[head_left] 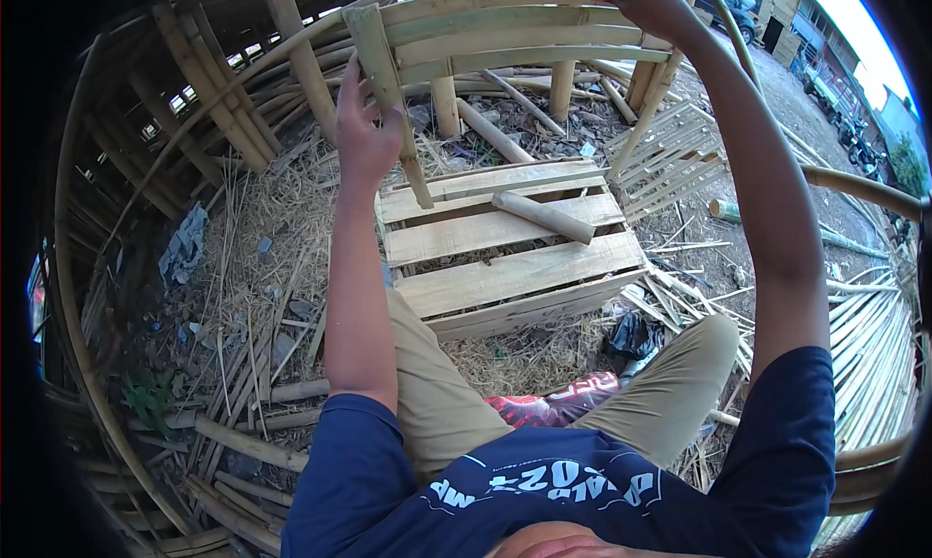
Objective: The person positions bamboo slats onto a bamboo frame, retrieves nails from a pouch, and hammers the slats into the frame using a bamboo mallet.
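Observation:
A slatted bamboo frame (524, 48) stands upright before me, its curved slats running between two uprights. My left hand (369, 135) is closed around its left upright (377, 58), fingers along the left edge and thumb at the right. At the upper edge of the view, my right hand (646, 2) is raised by the frame's top right part. Its fingers are closed on something small and pale, partly cut off by the picture edge. Below the frame lies a wooden slatted crate (515, 274). A short bamboo piece (544, 217) rests on it.
A slatted bamboo panel (670, 155) leans right of the crate. Bamboo poles (250, 443) lie at the left, and split strips (869, 354) fan out at the right. A black plastic bag (633, 335) is near my knee. Thick bamboo posts (296, 53) stand behind.

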{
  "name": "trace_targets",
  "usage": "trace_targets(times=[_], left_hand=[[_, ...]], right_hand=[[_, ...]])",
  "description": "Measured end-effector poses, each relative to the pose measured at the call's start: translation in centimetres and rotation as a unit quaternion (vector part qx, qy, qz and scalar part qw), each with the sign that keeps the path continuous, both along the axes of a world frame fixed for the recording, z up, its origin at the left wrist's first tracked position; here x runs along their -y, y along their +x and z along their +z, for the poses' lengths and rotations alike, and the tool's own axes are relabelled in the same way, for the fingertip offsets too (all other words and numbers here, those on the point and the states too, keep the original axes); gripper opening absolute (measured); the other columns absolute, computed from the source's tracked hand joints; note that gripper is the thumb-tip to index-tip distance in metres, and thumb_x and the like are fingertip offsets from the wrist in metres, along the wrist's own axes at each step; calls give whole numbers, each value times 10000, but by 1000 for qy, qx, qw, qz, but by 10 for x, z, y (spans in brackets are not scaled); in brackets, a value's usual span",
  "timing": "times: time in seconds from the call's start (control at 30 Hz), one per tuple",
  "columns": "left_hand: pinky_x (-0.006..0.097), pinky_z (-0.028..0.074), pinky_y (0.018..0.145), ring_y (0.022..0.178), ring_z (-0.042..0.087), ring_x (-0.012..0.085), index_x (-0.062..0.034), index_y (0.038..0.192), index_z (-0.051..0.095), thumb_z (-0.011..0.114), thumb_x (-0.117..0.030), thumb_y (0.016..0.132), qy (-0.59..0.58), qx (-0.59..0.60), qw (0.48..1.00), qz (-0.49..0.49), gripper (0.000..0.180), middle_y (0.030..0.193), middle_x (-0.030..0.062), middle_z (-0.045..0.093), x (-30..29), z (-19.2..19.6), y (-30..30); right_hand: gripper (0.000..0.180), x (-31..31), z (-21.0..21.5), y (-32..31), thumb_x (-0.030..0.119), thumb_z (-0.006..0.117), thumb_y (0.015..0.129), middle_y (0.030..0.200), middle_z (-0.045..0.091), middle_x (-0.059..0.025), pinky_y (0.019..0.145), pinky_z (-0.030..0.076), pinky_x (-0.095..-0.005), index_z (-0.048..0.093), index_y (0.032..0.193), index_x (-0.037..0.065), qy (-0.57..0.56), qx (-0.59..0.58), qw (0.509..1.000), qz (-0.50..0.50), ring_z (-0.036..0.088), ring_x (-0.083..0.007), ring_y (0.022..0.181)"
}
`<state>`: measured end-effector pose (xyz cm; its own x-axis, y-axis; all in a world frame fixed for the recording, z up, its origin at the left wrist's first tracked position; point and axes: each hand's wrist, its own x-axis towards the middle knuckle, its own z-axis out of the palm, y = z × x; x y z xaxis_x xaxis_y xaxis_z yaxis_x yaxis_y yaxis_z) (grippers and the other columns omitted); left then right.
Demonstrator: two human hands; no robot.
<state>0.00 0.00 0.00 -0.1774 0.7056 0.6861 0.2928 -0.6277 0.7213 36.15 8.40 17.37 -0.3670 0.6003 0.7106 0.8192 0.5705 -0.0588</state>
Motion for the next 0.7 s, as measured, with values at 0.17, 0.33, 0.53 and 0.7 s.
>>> trace_targets(times=[0.17, 0.33, 0.53, 0.7], left_hand=[[434, 468, 1127, 1365, 526, 263, 0, 1569, 331, 715, -120, 939, 196, 33, 980, -26, 747, 1462, 157, 518, 0, 22, 1], [392, 517, 1070, 1288, 591, 255, -11, 1497, 474, 701, -122, 973, 140, 51, 986, 68, 582, 1473, 141, 503, 13, 38, 8], [343, 641, 898, 1140, 669, 212, -52, 1382, 618, 752, -187, 945, 174, 74, 976, 106, 476, 1299, 104, 577, 15, 38, 8], [304, 659, 842, 1115, 676, 195, -49, 1360, 637, 786, -204, 921, 187, 66, 975, 96, 489, 1296, 97, 578, 30, 43, 19]], right_hand=[[182, 30, 3, -8, 162, 757, 884, 805, 704, -166, 677, 521, -413, 709, 1018, 49, -70, -49, 996, -33, 657, -262, 721], [294, 30, -8, 3, 275, 774, 934, 926, 748, -78, 775, 528, -321, 709, 1078, 27, -4, 10, 998, 62, 685, -142, 829], [296, 28, -18, 17, 282, 779, 928, 853, 709, -61, 748, 509, -322, 697, 1046, 24, 20, 8, 996, 90, 643, -128, 788], [304, 43, -20, 20, 299, 769, 937, 791, 662, -47, 696, 473, -325, 690, 1031, 21, -12, 0, 998, 65, 580, -125, 725]])
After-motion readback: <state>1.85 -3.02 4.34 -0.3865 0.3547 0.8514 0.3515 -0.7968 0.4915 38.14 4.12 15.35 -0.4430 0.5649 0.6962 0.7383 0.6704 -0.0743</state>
